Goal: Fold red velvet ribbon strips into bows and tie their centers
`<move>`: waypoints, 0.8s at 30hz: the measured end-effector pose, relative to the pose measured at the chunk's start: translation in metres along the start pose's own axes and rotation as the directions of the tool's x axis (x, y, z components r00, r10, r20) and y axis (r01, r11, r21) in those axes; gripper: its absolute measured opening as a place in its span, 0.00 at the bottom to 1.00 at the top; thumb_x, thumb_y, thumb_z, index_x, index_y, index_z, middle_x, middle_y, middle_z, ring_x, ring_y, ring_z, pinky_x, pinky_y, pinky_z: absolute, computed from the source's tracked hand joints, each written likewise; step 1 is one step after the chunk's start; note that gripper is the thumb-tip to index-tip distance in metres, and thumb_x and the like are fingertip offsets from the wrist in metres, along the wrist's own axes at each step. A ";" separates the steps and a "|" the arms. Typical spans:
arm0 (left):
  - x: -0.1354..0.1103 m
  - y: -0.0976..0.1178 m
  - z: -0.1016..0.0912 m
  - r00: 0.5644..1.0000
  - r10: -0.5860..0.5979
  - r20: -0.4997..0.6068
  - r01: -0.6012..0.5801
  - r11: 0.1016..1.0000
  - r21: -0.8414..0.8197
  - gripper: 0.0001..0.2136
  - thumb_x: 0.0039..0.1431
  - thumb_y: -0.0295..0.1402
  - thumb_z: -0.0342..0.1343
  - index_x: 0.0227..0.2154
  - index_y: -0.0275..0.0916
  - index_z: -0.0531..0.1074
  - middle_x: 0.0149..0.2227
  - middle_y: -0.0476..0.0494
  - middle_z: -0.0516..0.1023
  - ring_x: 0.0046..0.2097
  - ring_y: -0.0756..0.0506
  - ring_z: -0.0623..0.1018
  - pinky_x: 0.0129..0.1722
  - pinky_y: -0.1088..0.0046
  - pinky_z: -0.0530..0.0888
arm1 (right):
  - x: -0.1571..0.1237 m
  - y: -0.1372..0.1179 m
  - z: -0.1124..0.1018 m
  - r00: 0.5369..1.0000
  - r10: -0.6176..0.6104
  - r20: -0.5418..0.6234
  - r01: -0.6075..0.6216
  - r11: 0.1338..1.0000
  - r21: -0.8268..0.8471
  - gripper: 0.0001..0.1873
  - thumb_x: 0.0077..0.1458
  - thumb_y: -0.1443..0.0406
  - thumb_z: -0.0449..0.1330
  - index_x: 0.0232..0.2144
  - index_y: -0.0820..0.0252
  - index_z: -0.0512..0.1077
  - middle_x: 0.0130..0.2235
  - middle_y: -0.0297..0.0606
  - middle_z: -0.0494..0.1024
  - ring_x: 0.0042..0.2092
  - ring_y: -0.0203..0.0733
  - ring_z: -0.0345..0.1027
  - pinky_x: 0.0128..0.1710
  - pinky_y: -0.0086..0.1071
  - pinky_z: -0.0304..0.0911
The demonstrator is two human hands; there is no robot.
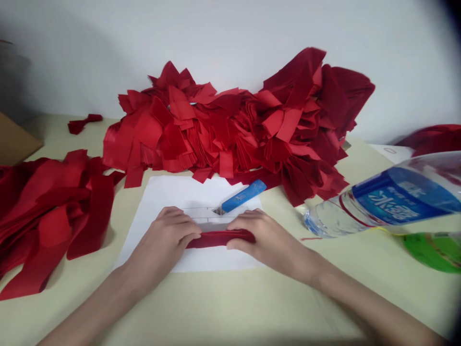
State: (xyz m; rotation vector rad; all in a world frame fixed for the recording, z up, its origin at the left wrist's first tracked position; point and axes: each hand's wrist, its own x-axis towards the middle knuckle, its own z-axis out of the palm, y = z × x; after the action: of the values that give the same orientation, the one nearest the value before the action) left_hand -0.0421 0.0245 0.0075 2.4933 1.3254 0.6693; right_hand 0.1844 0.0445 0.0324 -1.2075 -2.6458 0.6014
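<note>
A folded red ribbon (214,239) stretches level between my two hands, over a white paper sheet (151,202) with printed lines. My left hand (172,229) pinches its left end between thumb and fingers. Around the right end my right hand (250,231) is closed in the same way. Just beyond the ribbon lies a blue marker-like stick (243,196) with a dark pointed tip, slanting across the sheet. Whether its tip is a blade or a nib I cannot tell.
A big heap of cut red ribbon pieces (216,129) lies along the wall. Longer red ribbon strips (90,216) spread at the left, near a cardboard box (16,142). On the right are a clear water bottle (396,197), lying tilted, and a green packet (432,251).
</note>
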 end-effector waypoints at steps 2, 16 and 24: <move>0.000 -0.002 -0.002 1.000 0.011 -0.028 -0.011 1.000 0.024 0.10 0.59 0.25 0.51 0.26 0.40 0.74 0.30 0.50 0.80 0.34 0.47 0.74 0.42 0.63 0.68 | -0.007 0.009 -0.009 1.000 0.005 -0.008 -0.005 0.999 -0.045 0.04 0.53 0.64 0.61 0.31 0.59 0.73 0.30 0.34 0.75 0.35 0.39 0.67 0.38 0.33 0.60; -0.047 0.037 0.024 0.860 0.510 -0.028 -0.465 0.803 0.373 0.13 0.58 0.20 0.43 0.35 0.31 0.73 0.35 0.37 0.78 0.38 0.41 0.73 0.45 0.57 0.69 | -0.051 -0.022 0.040 0.853 -0.417 -0.315 0.283 0.875 -0.392 0.10 0.58 0.65 0.56 0.39 0.66 0.71 0.38 0.40 0.76 0.43 0.44 0.65 0.45 0.39 0.59; -0.032 0.039 0.017 1.000 0.004 -0.031 -0.009 0.981 -0.192 0.10 0.60 0.23 0.48 0.30 0.40 0.73 0.26 0.48 0.74 0.31 0.47 0.70 0.32 0.67 0.69 | -0.033 -0.025 0.038 0.972 -0.222 -0.081 0.207 0.964 -0.165 0.07 0.55 0.72 0.55 0.27 0.61 0.71 0.28 0.34 0.72 0.31 0.38 0.63 0.30 0.33 0.58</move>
State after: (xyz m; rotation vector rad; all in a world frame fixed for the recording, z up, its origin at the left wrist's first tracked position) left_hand -0.0215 -0.0238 -0.0007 2.3430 1.2009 0.7990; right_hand 0.1774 -0.0058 0.0093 -0.9398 -2.7304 0.2952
